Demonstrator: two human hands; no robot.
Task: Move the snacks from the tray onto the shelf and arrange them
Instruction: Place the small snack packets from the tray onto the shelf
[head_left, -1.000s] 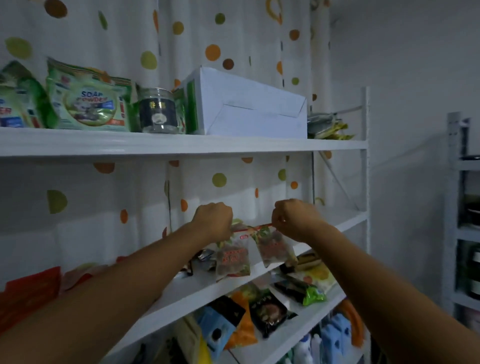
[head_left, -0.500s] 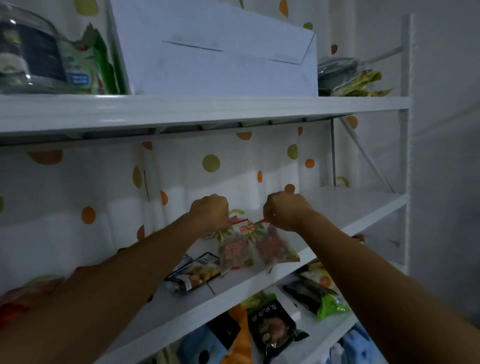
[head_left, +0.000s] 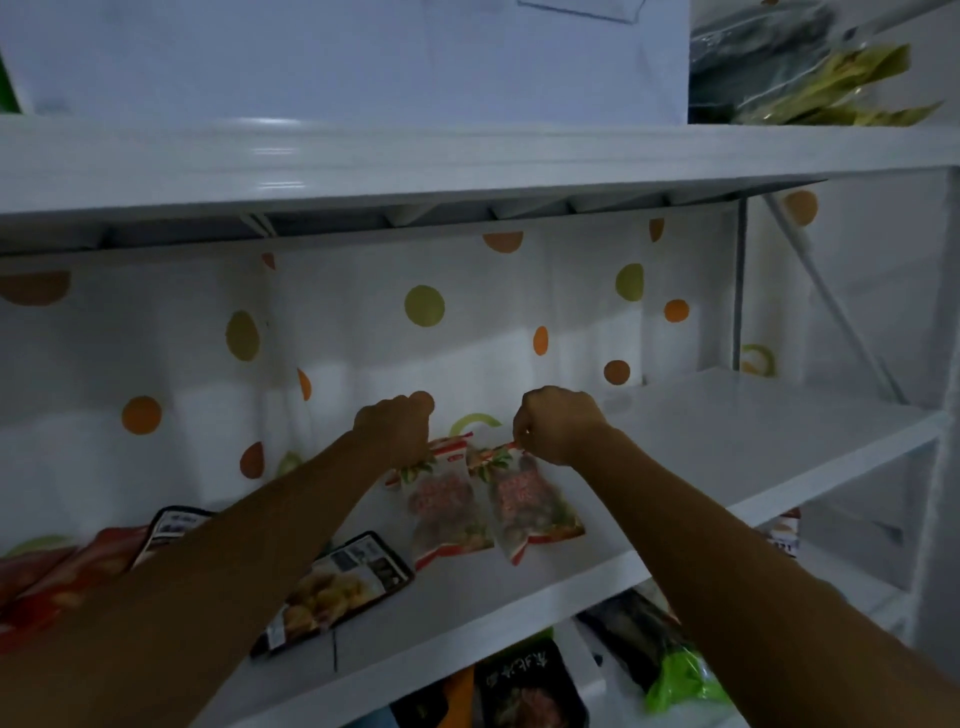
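Note:
Two clear snack packets with red print hang side by side over the middle white shelf (head_left: 727, 436). My left hand (head_left: 397, 428) pinches the top edge of the left packet (head_left: 447, 506). My right hand (head_left: 558, 426) pinches the top of the right packet (head_left: 530, 501). Both packets' lower ends reach down to the shelf board, near the dotted curtain at the back. The tray is not in view.
A black snack pack (head_left: 337, 587) lies flat on the shelf to the left, with another dark pack (head_left: 171, 525) and red packs (head_left: 57, 577) beyond my left arm. A white box (head_left: 363, 57) stands on the upper shelf. More packets (head_left: 524, 691) fill the lower shelf.
The view has closed in on the middle shelf. Both hands have carried the two packets further in over the shelf and lowered them toward the board.

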